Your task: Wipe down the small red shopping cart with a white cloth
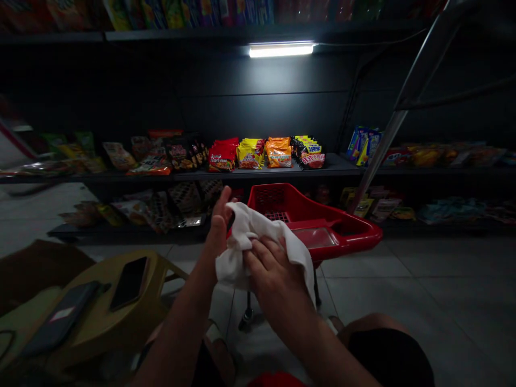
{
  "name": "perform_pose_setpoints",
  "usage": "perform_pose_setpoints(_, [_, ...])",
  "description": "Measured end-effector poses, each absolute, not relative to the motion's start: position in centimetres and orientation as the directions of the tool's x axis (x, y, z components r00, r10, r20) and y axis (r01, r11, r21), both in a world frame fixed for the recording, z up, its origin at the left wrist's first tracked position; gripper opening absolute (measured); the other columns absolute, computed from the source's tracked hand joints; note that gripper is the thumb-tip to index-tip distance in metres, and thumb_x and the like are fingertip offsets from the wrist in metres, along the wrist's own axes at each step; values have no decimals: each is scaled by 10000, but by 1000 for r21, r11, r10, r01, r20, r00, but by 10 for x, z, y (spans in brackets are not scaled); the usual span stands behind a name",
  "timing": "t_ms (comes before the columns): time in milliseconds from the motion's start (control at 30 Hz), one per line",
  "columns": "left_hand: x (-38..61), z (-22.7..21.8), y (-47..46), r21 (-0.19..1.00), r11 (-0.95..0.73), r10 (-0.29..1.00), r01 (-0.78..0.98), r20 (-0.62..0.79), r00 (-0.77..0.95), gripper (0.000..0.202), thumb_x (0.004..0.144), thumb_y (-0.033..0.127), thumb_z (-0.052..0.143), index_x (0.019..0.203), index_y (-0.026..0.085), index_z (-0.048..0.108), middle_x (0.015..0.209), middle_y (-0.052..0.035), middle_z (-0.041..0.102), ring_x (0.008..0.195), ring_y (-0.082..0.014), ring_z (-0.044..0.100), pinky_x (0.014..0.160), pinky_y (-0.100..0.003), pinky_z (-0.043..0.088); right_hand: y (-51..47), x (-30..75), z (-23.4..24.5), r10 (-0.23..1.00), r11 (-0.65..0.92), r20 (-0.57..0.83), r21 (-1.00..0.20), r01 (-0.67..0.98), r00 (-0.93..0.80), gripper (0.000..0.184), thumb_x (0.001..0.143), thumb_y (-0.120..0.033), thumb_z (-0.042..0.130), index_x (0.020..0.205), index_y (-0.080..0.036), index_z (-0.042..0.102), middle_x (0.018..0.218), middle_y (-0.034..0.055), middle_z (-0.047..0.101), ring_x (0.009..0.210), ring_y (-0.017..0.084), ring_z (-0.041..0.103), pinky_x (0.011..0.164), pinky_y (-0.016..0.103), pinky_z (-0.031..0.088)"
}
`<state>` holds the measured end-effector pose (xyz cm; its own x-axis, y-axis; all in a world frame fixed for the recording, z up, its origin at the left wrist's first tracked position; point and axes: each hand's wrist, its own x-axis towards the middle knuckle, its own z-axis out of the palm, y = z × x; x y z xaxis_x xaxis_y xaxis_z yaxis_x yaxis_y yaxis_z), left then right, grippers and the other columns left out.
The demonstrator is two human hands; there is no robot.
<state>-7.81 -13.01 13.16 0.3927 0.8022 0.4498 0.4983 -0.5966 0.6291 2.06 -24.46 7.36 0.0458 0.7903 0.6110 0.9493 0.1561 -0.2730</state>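
A white cloth is bunched between my two hands, in front of the red shopping cart. My right hand grips the cloth, its fingers bent over the folds, and part of the cloth hangs down past the wrist. On the left, my left hand is raised with its fingers stretched upward and its palm against the cloth. Part of that palm is hidden behind the fabric.
A yellow stool at the lower left carries a phone and a dark flat object. Snack packets line the dark shelf ahead. A metal pole slants down at the right.
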Motion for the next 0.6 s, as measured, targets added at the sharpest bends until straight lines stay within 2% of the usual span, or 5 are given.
perform_pose_setpoints(100, [-82,137,-161,560,-792,601,244,786,147,575,1023,446,67,1561,264,155,1643,-42,203,1462,-160,299,1121,-391,378,-245,26,89,818,218,575,-304,927,-3,549,890,-113,544,1421,-235,471,1477,73,499,1397,264,405,1152,468,363])
perform_pose_setpoints(167, [-80,133,-179,384,-912,409,147,884,226,590,1001,550,129,1558,356,143,1637,-10,224,1487,-226,257,1173,-466,310,-253,35,96,794,314,606,-352,882,-41,555,892,-136,538,1433,-219,446,1481,85,492,1392,253,418,1135,453,393])
perform_pose_setpoints(333, [-60,101,-184,105,-961,265,255,611,746,729,979,568,339,1574,197,140,1532,-148,426,1395,-277,423,1095,-450,402,-289,100,100,687,286,700,-505,815,193,374,951,-252,475,1320,-255,540,1280,78,652,1139,221,638,952,395,522])
perform_pose_setpoints(467, [-67,81,-161,-79,-922,275,379,555,785,562,952,418,529,1479,278,391,1500,-92,485,1330,-270,489,1065,-445,400,-299,171,84,645,34,744,-257,966,175,270,963,-325,500,1162,-232,657,1171,69,707,1103,248,640,1022,459,419])
perform_pose_setpoints(600, [-100,78,-138,-4,-883,387,469,559,733,404,980,372,481,1367,258,511,1349,-79,618,1234,-231,554,1191,-510,195,-295,189,70,729,3,683,-68,998,44,292,990,-382,462,982,-210,697,948,50,741,896,221,664,966,423,397])
